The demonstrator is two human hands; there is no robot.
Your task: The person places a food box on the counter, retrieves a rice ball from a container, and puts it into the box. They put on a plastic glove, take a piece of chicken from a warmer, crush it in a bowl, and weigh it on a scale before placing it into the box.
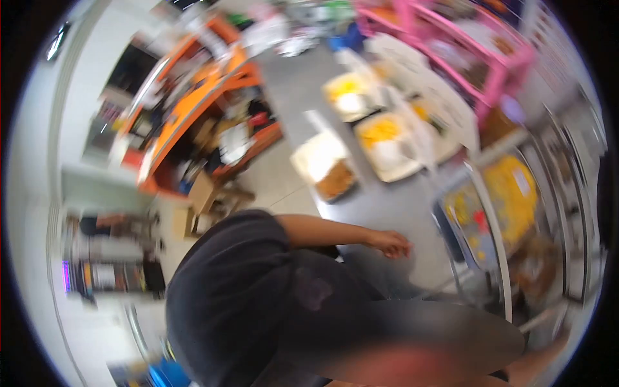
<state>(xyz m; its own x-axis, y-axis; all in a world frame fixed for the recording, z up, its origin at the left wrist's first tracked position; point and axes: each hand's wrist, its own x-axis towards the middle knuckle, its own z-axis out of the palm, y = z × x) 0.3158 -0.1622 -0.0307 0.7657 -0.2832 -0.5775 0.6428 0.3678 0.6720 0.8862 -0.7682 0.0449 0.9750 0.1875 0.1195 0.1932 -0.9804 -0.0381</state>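
Observation:
My left hand (389, 244) hangs over the near part of the metal counter (371, 203), its fingers loosely bent, with nothing visible in them. Closest to it on the counter is an open white food container (324, 166) with white contents and a brown portion. Beyond it stand two more open containers, one with yellow food and white contents (387, 147), the other similar (351, 97). Part of my right arm (538, 362) shows at the lower right; its hand cannot be made out. A blurred dark cap brim (425, 329) covers the bottom of the view.
At right, a metal-framed rack (493, 238) holds a tray of yellow food (509, 200). A pink shelf (445, 39) stands at the back. An orange shelving unit (200, 97) full of goods is at left. A cardboard box (202, 192) sits near the floor.

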